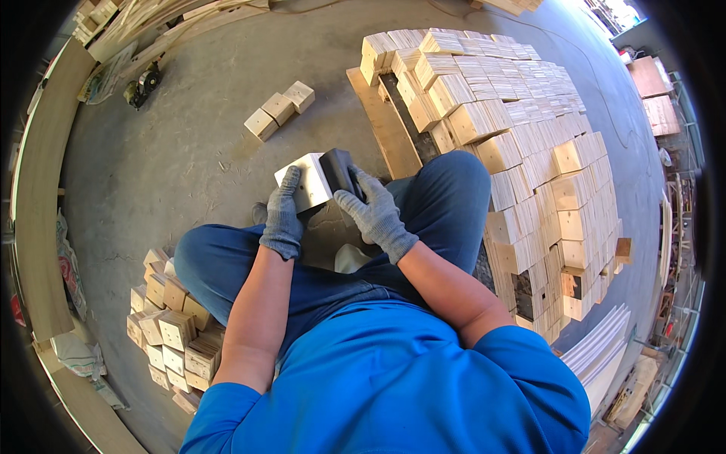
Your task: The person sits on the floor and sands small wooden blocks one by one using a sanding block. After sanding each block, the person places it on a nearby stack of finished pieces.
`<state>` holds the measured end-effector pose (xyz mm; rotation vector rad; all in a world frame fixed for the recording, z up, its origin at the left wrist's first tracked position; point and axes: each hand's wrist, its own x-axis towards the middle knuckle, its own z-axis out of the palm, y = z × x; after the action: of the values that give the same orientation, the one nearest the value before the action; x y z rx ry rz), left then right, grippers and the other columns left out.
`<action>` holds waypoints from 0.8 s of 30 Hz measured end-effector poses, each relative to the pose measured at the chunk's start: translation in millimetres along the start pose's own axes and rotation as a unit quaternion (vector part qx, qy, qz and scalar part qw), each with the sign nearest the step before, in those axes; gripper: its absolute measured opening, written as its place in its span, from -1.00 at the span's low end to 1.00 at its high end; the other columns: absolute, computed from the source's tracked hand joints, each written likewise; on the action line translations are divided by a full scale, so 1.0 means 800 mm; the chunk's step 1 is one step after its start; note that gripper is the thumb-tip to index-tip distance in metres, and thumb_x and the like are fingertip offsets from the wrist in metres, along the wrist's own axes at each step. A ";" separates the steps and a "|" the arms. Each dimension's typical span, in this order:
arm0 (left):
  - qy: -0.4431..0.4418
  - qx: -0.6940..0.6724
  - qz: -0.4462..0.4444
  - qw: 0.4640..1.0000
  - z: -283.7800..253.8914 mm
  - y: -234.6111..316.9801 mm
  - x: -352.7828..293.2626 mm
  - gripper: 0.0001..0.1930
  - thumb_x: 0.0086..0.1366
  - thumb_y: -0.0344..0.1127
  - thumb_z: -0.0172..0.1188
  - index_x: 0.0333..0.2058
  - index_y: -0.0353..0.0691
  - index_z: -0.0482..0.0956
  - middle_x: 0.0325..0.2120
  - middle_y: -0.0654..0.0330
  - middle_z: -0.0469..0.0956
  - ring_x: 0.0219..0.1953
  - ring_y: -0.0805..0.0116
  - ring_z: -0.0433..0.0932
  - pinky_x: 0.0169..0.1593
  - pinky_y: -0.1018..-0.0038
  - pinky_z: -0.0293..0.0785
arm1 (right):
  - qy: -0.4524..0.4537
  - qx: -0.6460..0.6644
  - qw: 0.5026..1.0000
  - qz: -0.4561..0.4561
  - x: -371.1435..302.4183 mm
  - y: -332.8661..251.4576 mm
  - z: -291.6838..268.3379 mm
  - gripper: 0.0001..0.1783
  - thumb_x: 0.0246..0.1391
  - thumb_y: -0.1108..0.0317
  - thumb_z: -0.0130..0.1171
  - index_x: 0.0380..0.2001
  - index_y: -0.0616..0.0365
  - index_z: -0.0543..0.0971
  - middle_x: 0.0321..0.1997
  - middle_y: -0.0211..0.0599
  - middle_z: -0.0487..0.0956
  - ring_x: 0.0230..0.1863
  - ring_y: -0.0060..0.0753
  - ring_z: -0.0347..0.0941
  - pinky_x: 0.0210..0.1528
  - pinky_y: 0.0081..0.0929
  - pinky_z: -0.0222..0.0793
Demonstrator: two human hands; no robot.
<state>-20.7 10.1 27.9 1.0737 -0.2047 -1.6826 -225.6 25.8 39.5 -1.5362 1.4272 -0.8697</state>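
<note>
A pale square wooden block (311, 180) is held out over the floor in front of my knees. My left hand (283, 216), in a grey glove, grips its left side. A dark rectangular pad or sanding block (338, 172) lies against the block's right face, and my right hand (376, 212), also gloved in grey, presses on it. I sit with blue-trousered legs spread, and both forearms come up from below.
A large stack of wooden blocks (522, 151) on a pallet rises at my right. A smaller heap of blocks (172, 333) lies by my left hip. Three loose blocks (280, 110) sit on the concrete floor ahead; a power tool (141, 87) lies far left.
</note>
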 end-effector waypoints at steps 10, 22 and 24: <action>0.001 0.016 0.006 1.000 -0.008 0.004 0.012 -0.33 0.42 0.16 0.33 0.26 -0.23 0.48 0.00 0.06 0.68 -0.06 0.15 0.73 -0.06 0.16 0.78 | 0.004 -0.040 0.994 -0.103 0.014 -0.036 -0.010 -0.22 0.24 0.07 0.43 0.36 0.33 0.44 0.23 0.24 0.55 0.21 0.25 0.55 0.27 -0.15 0.47; 0.024 -0.032 0.037 0.999 -0.014 0.001 0.025 -0.48 0.46 -0.03 0.33 0.22 -0.24 0.51 -0.03 0.09 0.68 -0.09 0.20 0.73 -0.02 0.28 0.74 | -0.012 -0.021 0.997 -0.079 0.008 -0.048 -0.003 -0.27 0.31 0.10 0.35 0.36 0.36 0.43 0.17 0.21 0.59 0.21 0.09 0.57 0.29 -0.20 0.43; -0.014 -0.037 0.015 0.999 -0.025 0.005 0.029 -0.47 0.47 0.01 0.31 0.22 -0.22 0.51 -0.04 0.10 0.69 -0.09 0.21 0.73 -0.01 0.25 0.74 | 0.001 -0.061 0.988 -0.145 -0.006 -0.050 0.003 -0.28 0.30 0.13 0.36 0.34 0.41 0.43 0.21 0.23 0.57 0.22 0.11 0.55 0.30 -0.20 0.42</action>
<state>-3.8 -3.4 6.3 0.9880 -0.1738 -1.6662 -207.5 30.7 75.0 -1.8686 1.2955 -0.9689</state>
